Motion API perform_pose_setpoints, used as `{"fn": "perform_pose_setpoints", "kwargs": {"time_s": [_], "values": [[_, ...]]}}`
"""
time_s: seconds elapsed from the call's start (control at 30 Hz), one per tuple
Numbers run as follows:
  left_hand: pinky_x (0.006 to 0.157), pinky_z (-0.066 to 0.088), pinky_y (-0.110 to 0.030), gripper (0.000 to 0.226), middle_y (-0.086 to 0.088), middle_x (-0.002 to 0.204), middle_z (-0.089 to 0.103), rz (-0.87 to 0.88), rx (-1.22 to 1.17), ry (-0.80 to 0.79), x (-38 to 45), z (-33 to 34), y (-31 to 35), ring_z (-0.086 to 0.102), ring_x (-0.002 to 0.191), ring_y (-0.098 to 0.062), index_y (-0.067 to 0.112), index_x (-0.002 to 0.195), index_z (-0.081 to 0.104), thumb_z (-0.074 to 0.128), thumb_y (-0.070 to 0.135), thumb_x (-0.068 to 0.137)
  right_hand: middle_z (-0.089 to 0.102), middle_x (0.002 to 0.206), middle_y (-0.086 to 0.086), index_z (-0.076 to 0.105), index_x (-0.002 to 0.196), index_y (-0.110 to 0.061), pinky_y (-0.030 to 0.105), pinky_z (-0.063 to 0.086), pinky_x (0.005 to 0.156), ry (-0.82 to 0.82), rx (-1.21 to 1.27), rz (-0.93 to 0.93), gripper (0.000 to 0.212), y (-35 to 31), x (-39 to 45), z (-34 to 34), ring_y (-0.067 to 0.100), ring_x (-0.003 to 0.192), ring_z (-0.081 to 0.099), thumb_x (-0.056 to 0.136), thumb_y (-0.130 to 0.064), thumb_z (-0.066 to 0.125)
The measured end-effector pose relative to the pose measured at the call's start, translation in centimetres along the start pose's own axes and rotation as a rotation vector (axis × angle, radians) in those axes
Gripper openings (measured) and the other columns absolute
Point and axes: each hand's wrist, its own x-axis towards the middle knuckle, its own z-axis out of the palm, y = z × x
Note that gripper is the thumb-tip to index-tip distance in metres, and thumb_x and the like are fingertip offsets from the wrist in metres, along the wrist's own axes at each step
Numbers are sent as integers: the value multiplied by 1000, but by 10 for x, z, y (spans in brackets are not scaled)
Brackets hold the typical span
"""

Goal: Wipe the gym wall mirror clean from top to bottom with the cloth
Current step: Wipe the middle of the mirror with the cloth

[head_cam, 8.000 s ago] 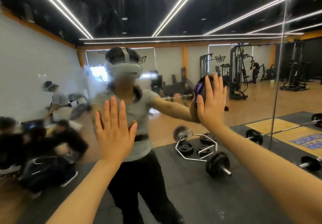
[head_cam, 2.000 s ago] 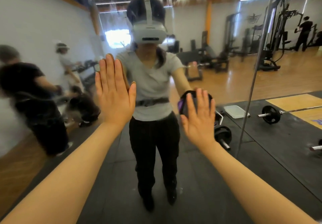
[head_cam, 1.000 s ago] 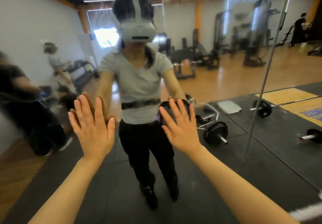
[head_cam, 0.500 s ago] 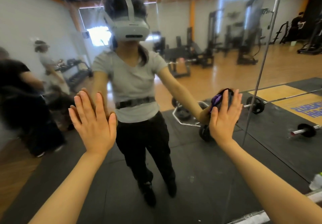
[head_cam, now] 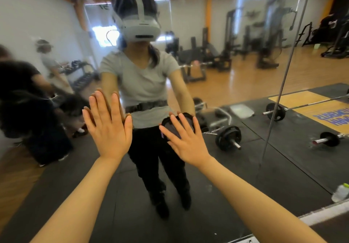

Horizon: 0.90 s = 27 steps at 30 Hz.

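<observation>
Right hand (head_cam: 186, 142) flat, fingers straight, presses dark cloth (head_cam: 176, 127) on mirror (head_cam: 245, 163), right of left hand (head_cam: 108, 127), also flat, holding nothing. Advice: even pressure, overlapping passes downward to mirror's bottom edge.

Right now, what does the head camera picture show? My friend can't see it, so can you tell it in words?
A person presses a dark cloth flat against a gym wall mirror with the right hand, fingers straight. The left hand rests open on the glass beside it. The mirror reflects barbells and weight machines.
</observation>
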Motion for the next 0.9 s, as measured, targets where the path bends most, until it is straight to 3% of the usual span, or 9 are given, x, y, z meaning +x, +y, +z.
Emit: {"fn": "perform_pose_setpoints", "kwargs": {"time_s": [0.13,0.33,0.53,0.67,0.77,0.9], "values": [[122,-1,-53,66,-32,158,19,-11,1,-10,-1,0,1,10,148,-43,10,159,13,39,35,104,13,164,13,20,159,-33,57,8,122,15,-55,93,61,46,-31,-1,30,155,3,102,-41,43],[122,1,-53,64,-30,159,19,-19,15,-6,0,2,2,12,149,-42,11,159,13,36,36,105,23,160,26,30,152,-20,63,16,117,-41,-10,576,58,109,-67,-15,40,149,15,99,-40,39],[122,0,-52,66,-29,159,19,-27,15,1,0,2,3,11,149,-41,13,159,10,38,36,104,18,161,26,20,157,-20,65,12,117,5,103,675,58,94,-58,-12,42,150,9,106,-47,20],[122,1,-53,64,-30,159,20,-31,8,-1,0,2,3,12,149,-42,11,158,16,40,33,104,14,162,18,27,154,-22,62,8,119,44,101,493,54,60,-29,-10,41,149,12,105,-46,25],[122,2,-54,64,-31,159,20,-36,7,-8,0,2,2,12,149,-43,10,158,17,41,33,103,5,166,9,33,151,-25,58,3,121,59,94,228,53,19,-2,-5,33,154,2,101,-37,44],[122,3,-54,65,-29,160,19,-28,17,-20,0,1,1,12,150,-41,11,158,16,41,35,103,16,165,5,32,154,-27,55,3,123,21,33,-181,63,-22,4,10,28,155,5,96,-28,58]]}}
